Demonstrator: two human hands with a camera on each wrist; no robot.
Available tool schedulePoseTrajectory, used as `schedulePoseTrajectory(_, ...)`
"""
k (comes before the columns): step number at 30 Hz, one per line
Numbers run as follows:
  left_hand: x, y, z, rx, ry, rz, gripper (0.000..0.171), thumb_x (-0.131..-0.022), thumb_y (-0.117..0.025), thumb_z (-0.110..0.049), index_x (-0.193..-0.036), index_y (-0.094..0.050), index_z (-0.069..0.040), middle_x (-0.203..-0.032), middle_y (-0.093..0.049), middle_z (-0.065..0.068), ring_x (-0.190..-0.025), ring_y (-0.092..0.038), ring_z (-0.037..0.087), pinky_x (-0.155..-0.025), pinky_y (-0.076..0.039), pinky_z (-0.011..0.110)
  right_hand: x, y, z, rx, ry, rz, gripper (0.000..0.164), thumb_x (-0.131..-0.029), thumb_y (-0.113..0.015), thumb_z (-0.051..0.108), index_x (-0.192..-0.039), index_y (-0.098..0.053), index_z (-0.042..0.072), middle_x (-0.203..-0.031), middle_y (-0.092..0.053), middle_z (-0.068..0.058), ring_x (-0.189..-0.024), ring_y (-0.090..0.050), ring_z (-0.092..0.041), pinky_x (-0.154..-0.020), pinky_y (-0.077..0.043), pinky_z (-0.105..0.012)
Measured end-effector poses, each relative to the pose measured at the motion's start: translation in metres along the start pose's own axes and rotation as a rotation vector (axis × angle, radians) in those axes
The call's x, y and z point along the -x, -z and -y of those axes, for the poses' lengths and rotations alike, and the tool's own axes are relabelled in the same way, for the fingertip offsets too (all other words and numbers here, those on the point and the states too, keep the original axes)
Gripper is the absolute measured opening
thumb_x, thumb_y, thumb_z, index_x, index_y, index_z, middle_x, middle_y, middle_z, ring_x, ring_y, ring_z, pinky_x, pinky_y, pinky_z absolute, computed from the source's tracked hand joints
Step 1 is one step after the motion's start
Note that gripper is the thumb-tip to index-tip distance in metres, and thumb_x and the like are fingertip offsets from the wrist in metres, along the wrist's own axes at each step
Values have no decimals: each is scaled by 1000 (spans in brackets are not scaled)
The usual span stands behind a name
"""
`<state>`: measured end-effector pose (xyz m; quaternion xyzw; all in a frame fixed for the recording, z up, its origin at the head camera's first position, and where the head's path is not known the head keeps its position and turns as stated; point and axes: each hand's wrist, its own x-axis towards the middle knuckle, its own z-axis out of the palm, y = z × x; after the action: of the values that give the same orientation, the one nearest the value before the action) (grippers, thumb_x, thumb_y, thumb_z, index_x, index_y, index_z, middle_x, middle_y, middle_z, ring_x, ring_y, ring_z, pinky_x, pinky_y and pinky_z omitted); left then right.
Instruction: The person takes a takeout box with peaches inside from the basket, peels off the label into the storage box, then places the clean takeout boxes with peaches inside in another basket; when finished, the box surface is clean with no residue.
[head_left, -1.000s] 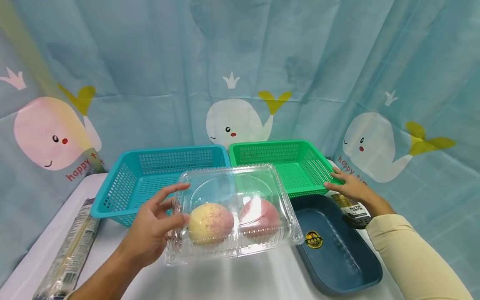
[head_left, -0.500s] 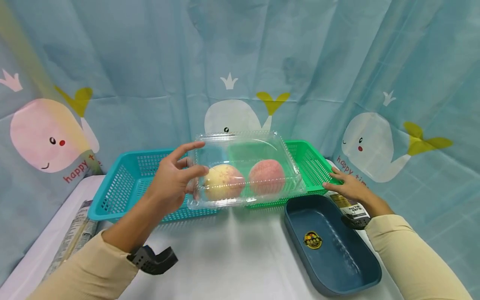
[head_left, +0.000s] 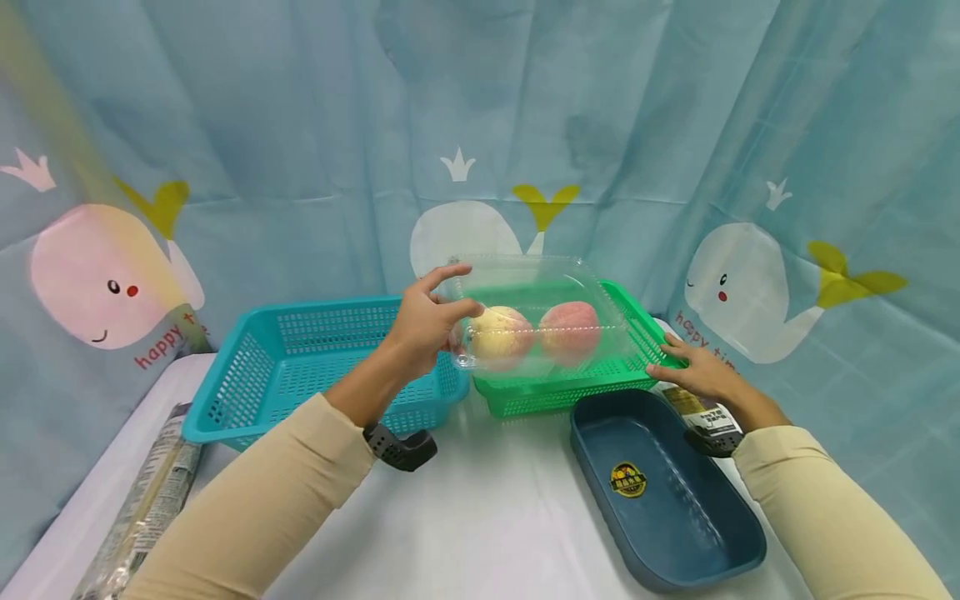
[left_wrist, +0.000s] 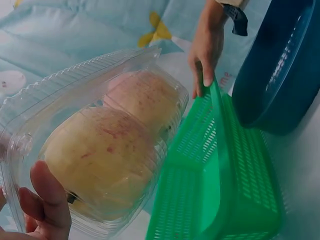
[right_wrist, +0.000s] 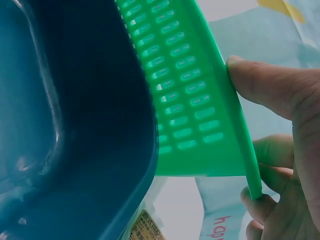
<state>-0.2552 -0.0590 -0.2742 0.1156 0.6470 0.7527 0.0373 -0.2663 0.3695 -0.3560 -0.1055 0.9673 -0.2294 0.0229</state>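
Observation:
My left hand (head_left: 427, 321) pinches the left edge of a clear plastic clamshell box (head_left: 525, 271) and holds it up over the green basket (head_left: 555, 400). Inside the box lie two peaches, a yellowish peach (head_left: 501, 337) and a pinker peach (head_left: 572, 333). In the left wrist view the peaches sit behind the clear plastic, the thumb (left_wrist: 50, 200) close by. My right hand (head_left: 697, 372) holds the right rim of the green basket. The right wrist view shows the thumb on the rim (right_wrist: 235, 100) and fingers curled at its end.
A teal basket (head_left: 232, 392) stands left of the green one. A dark blue tray (head_left: 697, 508) lies at front right, with a gold-and-white package (head_left: 686, 404) partly hidden beside it. A long printed packet (head_left: 150, 492) lies at far left. A whale-print curtain (head_left: 300, 125) hangs behind.
My left hand has carried the clamshell box with the peaches away from me and to the right, from before the baskets to over the green one. The right hand stays at the basket rim.

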Motion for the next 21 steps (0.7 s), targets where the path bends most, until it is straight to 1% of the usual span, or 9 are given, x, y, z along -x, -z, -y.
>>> schedulePoseTrajectory(1, -4, -2, 2, 0, -1, 0, 60, -81, -69, 0, -134, -56, -26, -82, -52, 15, -37, -37, 19, -40, -48, 34, -1, 0, 1, -2, 0, -1, 81, -92, -60, 45, -142, -34, -14, -153, -16, -29, -132, -19, -57, -99, -22, -71)
schedulePoseTrajectory(4, -16, -9, 10, 7, 5, 4, 62, -81, -69, 0, -136, -55, -25, -74, -52, 12, -35, -39, 19, -40, -48, 34, 0, 0, 0, -1, -1, -7, 83, -91, -62, 45, -142, -33, -14, -153, -16, -30, -131, -19, -58, -98, -22, -72)
schedulePoseTrajectory(7, -25, -16, 20, 4, 15, 4, 62, -81, -68, 0, -136, -54, -24, -70, -56, 10, -34, -38, 19, -40, -48, 34, 0, -1, 1, -8, -3, -16, 84, -90, -63, 45, -142, -34, -14, -152, -16, -30, -131, -19, -58, -98, -22, -72)
schedulePoseTrajectory(13, -38, -30, 41, -46, 46, 3, 62, -83, -68, -2, -139, -52, -24, -55, -47, 6, -32, -34, 18, -39, -47, 34, 3, -3, 0, -8, -8, -14, 84, -90, -63, 46, -141, -34, -14, -152, -17, -29, -131, -19, -58, -99, -22, -71)
schedulePoseTrajectory(14, -40, -32, 44, -50, 50, 0, 62, -83, -68, -3, -139, -52, -25, -54, -47, 5, -32, -33, 17, -39, -47, 34, 3, -3, 0, -8, -7, -13, 84, -90, -63, 46, -142, -34, -14, -152, -17, -29, -131, -20, -57, -98, -22, -71)
schedulePoseTrajectory(16, -44, -36, 51, -43, 59, -12, 61, -83, -68, -3, -137, -53, -27, -61, -56, 5, -32, -31, 16, -39, -47, 34, 3, -2, 0, -10, -3, -14, 84, -90, -63, 45, -142, -34, -14, -153, -17, -29, -131, -20, -57, -99, -22, -71)
schedulePoseTrajectory(18, -48, -40, 57, -38, 70, -26, 61, -82, -68, -2, -136, -54, -28, -77, -66, 10, -33, -31, 15, -38, -47, 33, 2, -1, 0, -9, -3, -14, 84, -90, -63, 46, -142, -34, -14, -153, -17, -29, -131, -21, -57, -99, -23, -70)
schedulePoseTrajectory(20, -52, -43, 64, -37, 84, -43, 61, -82, -68, -3, -135, -54, -30, -95, -68, 14, -33, -32, 15, -38, -47, 33, 1, 0, 1, -2, -2, -16, 85, -90, -63, 46, -141, -34, -14, -152, -18, -29, -131, -22, -57, -99, -24, -69)
schedulePoseTrajectory(21, -54, -45, 67, -39, 89, -48, 62, -82, -68, -3, -135, -54, -29, -102, -66, 15, -34, -31, 14, -38, -47, 32, 1, 0, 1, 3, 2, -18, 84, -90, -63, 46, -141, -34, -14, -152, -18, -29, -130, -23, -57, -99, -25, -69)
